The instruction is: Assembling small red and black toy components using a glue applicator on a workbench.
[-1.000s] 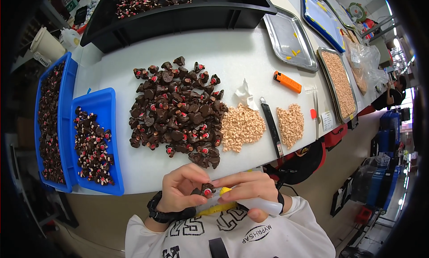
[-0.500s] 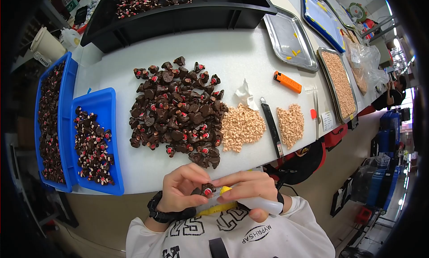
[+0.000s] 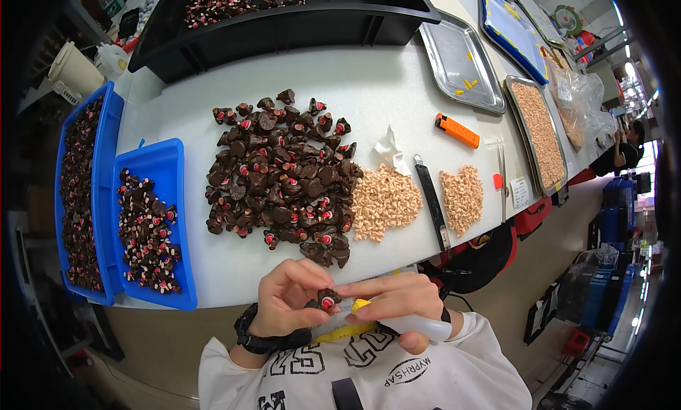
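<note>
Between the thumb and fingers of my left hand (image 3: 285,300) is a small dark brown figurine (image 3: 327,297) with a red-and-white part. My right hand (image 3: 403,298) is curled around a white squeeze bottle (image 3: 427,328) with a yellow piece at its front end, while the outstretched fingertips reach the figurine's side. Both hands are just off the near edge of the table. Beyond them lies a heap of similar brown figurines (image 3: 277,176). Two piles of tiny beige pieces, a larger one (image 3: 386,203) and a smaller one (image 3: 462,199), lie right of that heap.
A black-handled knife (image 3: 430,197) separates the beige piles. Behind are an orange lighter (image 3: 457,130), tweezers (image 3: 503,176) and a metal tray (image 3: 441,69). Blue trays (image 3: 177,218) of figurines stand at left, a large black bin (image 3: 284,37) at back.
The figurine has turned slightly in my left fingers. The bottle and its yellow piece have shifted a little in my right hand. Everything on the table is unmoved.
</note>
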A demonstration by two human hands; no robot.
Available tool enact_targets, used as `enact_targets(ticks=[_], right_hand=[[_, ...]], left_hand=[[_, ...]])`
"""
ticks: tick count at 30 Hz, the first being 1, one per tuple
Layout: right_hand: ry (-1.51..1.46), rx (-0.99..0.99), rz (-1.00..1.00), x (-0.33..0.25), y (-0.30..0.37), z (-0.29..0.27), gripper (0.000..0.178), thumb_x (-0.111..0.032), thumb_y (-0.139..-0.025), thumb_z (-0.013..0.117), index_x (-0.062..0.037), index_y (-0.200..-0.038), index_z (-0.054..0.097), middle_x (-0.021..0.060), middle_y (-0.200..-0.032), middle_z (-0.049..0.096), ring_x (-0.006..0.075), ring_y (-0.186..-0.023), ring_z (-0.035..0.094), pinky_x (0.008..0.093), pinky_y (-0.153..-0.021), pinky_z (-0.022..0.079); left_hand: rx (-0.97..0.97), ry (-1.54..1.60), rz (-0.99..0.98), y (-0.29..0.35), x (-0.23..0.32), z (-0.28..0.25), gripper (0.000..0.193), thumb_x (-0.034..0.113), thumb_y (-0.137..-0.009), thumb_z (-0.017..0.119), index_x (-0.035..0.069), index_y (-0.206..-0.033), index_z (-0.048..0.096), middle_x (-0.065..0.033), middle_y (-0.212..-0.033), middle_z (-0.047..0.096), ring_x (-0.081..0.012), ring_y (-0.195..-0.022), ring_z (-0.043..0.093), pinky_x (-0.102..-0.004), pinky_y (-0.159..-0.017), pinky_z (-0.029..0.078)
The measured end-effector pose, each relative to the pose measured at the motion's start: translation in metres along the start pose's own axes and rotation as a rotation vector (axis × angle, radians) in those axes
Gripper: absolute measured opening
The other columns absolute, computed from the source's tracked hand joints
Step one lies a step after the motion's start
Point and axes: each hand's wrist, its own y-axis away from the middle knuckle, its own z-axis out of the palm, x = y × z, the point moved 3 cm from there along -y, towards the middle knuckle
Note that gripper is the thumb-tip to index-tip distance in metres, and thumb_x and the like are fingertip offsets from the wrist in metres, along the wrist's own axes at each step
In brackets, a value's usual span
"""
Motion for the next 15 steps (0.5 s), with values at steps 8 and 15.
enact_targets(ticks=[8, 15], right_hand=[[0.016, -0.02, 0.011, 0.0004, 0.0002, 0.0006, 0.047, -0.039, -0.094, 0.035, 0.0013, -0.098, 0.059, 0.017, -0.079, 0.067, 0.0379, -0.094, 0.064, 0.0381, -0.061, 0.056], [0.014, -0.005, 0.004, 0.0011, -0.0002, 0.0001, 0.047, -0.039, -0.093, 0.036, 0.0016, -0.094, 0.06, 0.0197, -0.079, 0.066, 0.0373, -0.091, 0.065, 0.0373, -0.059, 0.056]], left_hand=[[-0.005, 0.013, -0.001, 0.0005, -0.0004, -0.0002, 0.037, -0.004, -0.074, 0.071, -0.003, -0.102, 0.048, -0.0172, -0.103, 0.052, -0.0207, -0.092, 0.058, -0.0327, -0.077, 0.057], [0.002, 0.008, -0.008, 0.0001, 0.0001, 0.0002, 0.037, -0.004, -0.074, 0.072, -0.003, -0.102, 0.048, -0.017, -0.102, 0.052, -0.0204, -0.091, 0.058, -0.0324, -0.077, 0.057]])
